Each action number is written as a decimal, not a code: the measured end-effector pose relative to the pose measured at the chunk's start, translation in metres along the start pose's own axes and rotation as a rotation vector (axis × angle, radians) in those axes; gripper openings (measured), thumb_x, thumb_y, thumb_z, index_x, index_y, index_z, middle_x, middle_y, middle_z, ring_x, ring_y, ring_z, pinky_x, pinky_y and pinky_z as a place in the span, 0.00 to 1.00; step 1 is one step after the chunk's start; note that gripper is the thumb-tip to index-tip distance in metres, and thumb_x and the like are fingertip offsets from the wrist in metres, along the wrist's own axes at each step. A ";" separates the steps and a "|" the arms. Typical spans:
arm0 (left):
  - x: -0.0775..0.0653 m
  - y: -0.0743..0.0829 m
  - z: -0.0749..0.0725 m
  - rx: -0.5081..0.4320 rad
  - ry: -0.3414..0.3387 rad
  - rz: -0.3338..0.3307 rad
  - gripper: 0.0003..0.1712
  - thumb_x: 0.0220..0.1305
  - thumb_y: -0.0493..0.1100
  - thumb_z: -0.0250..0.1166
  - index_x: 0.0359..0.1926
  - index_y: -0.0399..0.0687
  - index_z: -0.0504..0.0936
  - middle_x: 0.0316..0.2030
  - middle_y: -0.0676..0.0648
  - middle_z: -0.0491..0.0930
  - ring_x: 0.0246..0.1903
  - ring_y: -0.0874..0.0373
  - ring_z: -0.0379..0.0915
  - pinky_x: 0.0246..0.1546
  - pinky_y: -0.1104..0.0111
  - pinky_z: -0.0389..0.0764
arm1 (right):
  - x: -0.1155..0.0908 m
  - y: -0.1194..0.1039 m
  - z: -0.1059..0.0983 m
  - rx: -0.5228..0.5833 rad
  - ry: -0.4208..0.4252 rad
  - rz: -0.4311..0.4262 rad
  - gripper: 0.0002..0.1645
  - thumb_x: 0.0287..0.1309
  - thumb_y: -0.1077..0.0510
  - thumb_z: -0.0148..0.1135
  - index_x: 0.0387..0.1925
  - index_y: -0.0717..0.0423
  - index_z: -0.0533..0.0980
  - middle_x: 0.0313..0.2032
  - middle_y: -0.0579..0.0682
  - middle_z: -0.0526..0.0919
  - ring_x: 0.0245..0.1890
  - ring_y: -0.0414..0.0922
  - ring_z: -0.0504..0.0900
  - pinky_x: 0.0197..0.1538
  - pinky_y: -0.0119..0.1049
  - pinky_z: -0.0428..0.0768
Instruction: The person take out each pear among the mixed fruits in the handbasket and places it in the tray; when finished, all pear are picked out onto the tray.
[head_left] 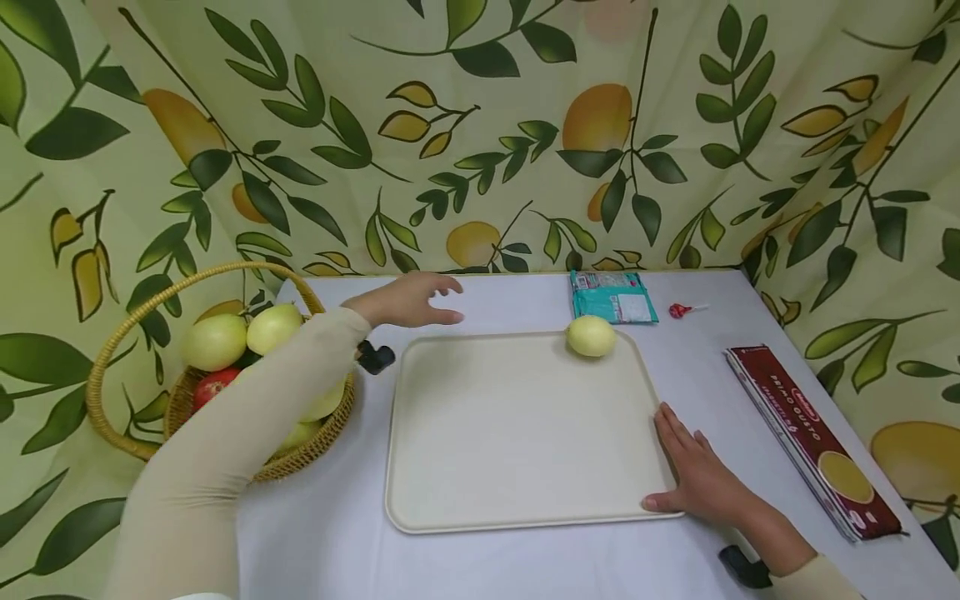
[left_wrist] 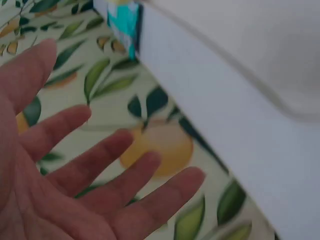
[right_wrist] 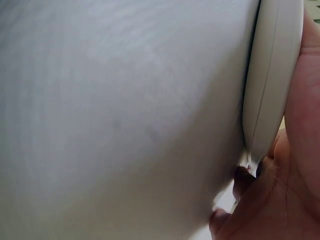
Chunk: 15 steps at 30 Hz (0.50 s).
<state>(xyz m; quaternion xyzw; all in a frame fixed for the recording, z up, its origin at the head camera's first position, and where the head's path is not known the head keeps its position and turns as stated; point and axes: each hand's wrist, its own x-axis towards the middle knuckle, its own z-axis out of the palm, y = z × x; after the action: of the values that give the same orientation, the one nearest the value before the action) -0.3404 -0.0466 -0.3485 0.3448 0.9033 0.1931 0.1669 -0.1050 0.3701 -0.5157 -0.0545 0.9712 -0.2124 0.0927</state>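
Note:
My left hand (head_left: 408, 302) is held near the table's back edge, between the wicker basket and the tray, fingers spread and holding nothing. In the left wrist view, the palm of that left hand (left_wrist: 85, 185) shows bare. A cream rectangular tray (head_left: 517, 433) lies flat on the table. Along the tray's right rim, near its front corner, my right hand (head_left: 697, 475) rests with fingers straight and thumb at the front edge. The right wrist view shows the tray's side (right_wrist: 270, 75) against the palm. One pale yellow-green round fruit (head_left: 590, 336) sits at the tray's back right.
On the left stands the wicker basket (head_left: 341, 408) with a tall handle, holding several pale fruits and a red one. Behind the tray are a teal packet (head_left: 611, 292) and a red lollipop (head_left: 680, 310). A long dark-red spaghetti pack (head_left: 817, 442) lies at right.

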 end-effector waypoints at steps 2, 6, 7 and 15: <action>-0.022 -0.013 -0.013 0.037 -0.014 -0.039 0.33 0.64 0.57 0.62 0.64 0.47 0.70 0.58 0.40 0.75 0.58 0.46 0.71 0.56 0.53 0.73 | 0.001 0.000 0.000 -0.005 0.000 0.002 0.87 0.24 0.23 0.71 0.74 0.63 0.36 0.75 0.61 0.34 0.73 0.64 0.42 0.69 0.66 0.37; -0.064 -0.040 -0.031 0.113 -0.052 -0.100 0.28 0.64 0.56 0.63 0.58 0.44 0.75 0.52 0.39 0.78 0.49 0.46 0.76 0.48 0.56 0.78 | 0.001 0.001 0.001 -0.009 0.001 0.013 0.88 0.23 0.23 0.71 0.75 0.62 0.36 0.75 0.62 0.34 0.73 0.65 0.42 0.69 0.66 0.38; -0.075 -0.046 -0.034 0.125 -0.066 -0.114 0.26 0.63 0.55 0.63 0.55 0.44 0.78 0.49 0.39 0.80 0.47 0.48 0.77 0.45 0.57 0.78 | 0.001 0.001 0.001 -0.001 0.001 0.018 0.88 0.23 0.23 0.71 0.75 0.61 0.36 0.75 0.62 0.34 0.73 0.66 0.42 0.69 0.66 0.37; -0.156 -0.093 -0.027 -0.133 -0.233 -0.275 0.35 0.59 0.56 0.67 0.58 0.35 0.72 0.49 0.37 0.77 0.37 0.54 0.75 0.30 0.65 0.77 | 0.001 -0.001 0.007 0.024 0.003 0.025 0.87 0.23 0.25 0.73 0.75 0.60 0.35 0.75 0.63 0.33 0.72 0.68 0.43 0.70 0.65 0.33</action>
<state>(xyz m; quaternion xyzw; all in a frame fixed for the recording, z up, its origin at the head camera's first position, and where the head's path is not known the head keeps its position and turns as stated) -0.2940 -0.2241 -0.3419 0.2263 0.9017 0.1867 0.3175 -0.1042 0.3669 -0.5214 -0.0409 0.9694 -0.2228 0.0946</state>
